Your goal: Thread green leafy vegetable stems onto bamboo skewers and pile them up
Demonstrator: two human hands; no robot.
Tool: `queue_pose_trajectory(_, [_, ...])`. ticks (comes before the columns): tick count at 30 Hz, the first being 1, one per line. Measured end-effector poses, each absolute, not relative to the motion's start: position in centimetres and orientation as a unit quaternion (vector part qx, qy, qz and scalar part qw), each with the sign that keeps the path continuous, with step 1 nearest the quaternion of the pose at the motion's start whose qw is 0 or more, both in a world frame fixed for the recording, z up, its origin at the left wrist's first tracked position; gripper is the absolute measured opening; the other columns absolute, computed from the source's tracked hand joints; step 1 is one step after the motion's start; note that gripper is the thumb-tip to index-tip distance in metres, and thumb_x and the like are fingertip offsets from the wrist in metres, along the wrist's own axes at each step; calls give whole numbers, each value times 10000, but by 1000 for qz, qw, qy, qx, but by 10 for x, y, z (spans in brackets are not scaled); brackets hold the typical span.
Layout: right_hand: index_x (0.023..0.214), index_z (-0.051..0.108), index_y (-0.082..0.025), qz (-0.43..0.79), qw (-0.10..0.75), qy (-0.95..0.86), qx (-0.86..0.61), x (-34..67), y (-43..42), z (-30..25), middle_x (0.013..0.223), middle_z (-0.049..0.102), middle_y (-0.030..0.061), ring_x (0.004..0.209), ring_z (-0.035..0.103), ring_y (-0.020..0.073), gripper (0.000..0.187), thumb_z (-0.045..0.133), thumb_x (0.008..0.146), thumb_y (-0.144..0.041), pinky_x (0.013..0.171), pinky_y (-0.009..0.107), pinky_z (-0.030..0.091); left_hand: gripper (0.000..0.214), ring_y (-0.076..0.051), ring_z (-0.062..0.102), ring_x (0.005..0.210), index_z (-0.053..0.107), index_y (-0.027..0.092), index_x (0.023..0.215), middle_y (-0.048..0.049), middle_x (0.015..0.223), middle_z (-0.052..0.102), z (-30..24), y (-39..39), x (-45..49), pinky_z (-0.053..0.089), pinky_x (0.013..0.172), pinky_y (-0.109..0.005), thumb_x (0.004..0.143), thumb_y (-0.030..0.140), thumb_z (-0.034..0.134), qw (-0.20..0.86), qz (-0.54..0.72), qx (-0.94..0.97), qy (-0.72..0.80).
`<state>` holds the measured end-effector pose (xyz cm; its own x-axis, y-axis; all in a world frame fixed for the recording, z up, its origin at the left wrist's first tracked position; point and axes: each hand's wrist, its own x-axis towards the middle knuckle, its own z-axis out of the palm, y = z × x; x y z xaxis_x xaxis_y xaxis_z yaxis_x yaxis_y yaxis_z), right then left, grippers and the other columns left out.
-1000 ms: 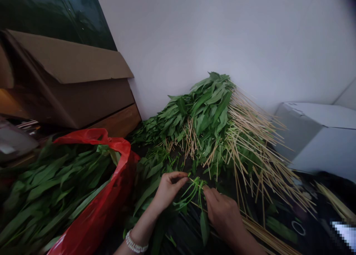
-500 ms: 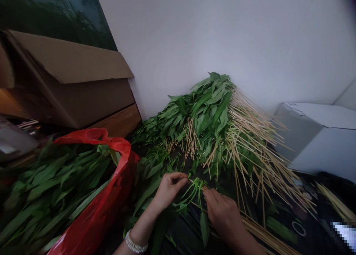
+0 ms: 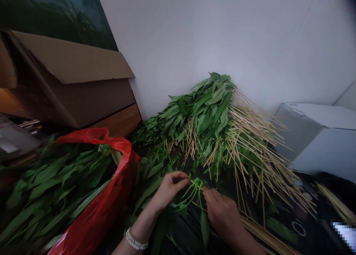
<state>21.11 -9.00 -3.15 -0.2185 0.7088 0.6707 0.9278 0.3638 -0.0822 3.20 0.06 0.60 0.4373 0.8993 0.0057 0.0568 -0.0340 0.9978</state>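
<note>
A thin bamboo skewer runs between my two hands, with stems of leafy greens (image 3: 198, 185) bunched on it. My left hand (image 3: 169, 190), a beaded bracelet at the wrist, pinches near the skewer's left end. On the other side of the bunch, my right hand (image 3: 222, 210) is closed around the skewer, its fingertips against the stems. One long leaf (image 3: 205, 228) hangs below the bunch. Just behind my hands lies a big heap of skewered greens (image 3: 213, 106), its bare bamboo sticks (image 3: 258, 140) fanning out to the right.
At left, a red plastic bag (image 3: 122, 180) holds many loose leafy greens (image 3: 55, 184). An open cardboard box (image 3: 94, 99) stands behind it. A white box (image 3: 322, 147) is at right. Loose skewers (image 3: 267, 234) and a white ring (image 3: 298, 228) lie at lower right. A pale wall (image 3: 208, 32) rises behind.
Hardly anything differs. Both hands keep their grip on the skewer, and the bunch of greens stays in place between them.
</note>
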Motion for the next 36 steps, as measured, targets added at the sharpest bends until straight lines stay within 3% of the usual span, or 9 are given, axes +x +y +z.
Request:
queue_pose_trajectory(12, [1066,546,-129,-178,313,-767,-531,210,-91,-33,690,583,11,543,539,135,301,334,861,-63,532,276,330,276,-130,600,645,703,132,749,-19,699,690,6,-2,32,447,666,-228,638,376,767,621,334,587,399])
queue_pose_trajectory(18, [1055,540,-128,-176,302,-770,-534,208,-92,-33,692,587,11,537,535,135,299,338,851,-46,537,279,323,246,-204,623,923,707,137,662,-96,1020,691,4,-1,33,450,856,-281,642,375,768,605,334,628,357])
queue_pose_trajectory(23, [1048,535,-140,-165,287,-775,-539,208,-92,-33,705,584,13,540,532,144,282,359,846,-49,532,285,313,347,-190,635,886,703,167,986,-86,1001,705,14,5,21,473,817,-290,735,406,686,602,333,619,380])
queue_pose_trajectory(25, [1039,535,-144,-160,285,-777,-538,209,-92,-34,696,578,10,541,528,146,282,367,835,-45,537,285,315,360,-187,638,864,681,167,1036,-84,1003,706,26,12,14,481,779,-284,785,417,617,561,355,624,413])
queue_pose_trajectory(27, [1034,535,-145,-162,289,-777,-536,209,-92,-34,686,571,7,542,523,145,284,372,825,-41,543,283,318,313,-195,640,831,699,154,962,-77,931,717,40,20,10,478,749,-279,792,394,591,483,351,670,441])
queue_pose_trajectory(32, [1051,521,-140,-179,280,-781,-529,209,-93,-32,712,579,14,541,516,144,311,382,797,-26,535,289,313,184,-216,635,833,711,186,844,-68,863,710,48,42,29,441,769,-287,789,290,569,209,252,812,484])
queue_pose_trajectory(36, [1053,514,-142,-178,275,-779,-535,208,-93,-28,723,581,15,545,520,155,339,413,754,-19,532,300,312,253,-244,632,880,675,182,897,-106,935,689,24,54,56,437,727,-295,781,394,600,88,148,807,564])
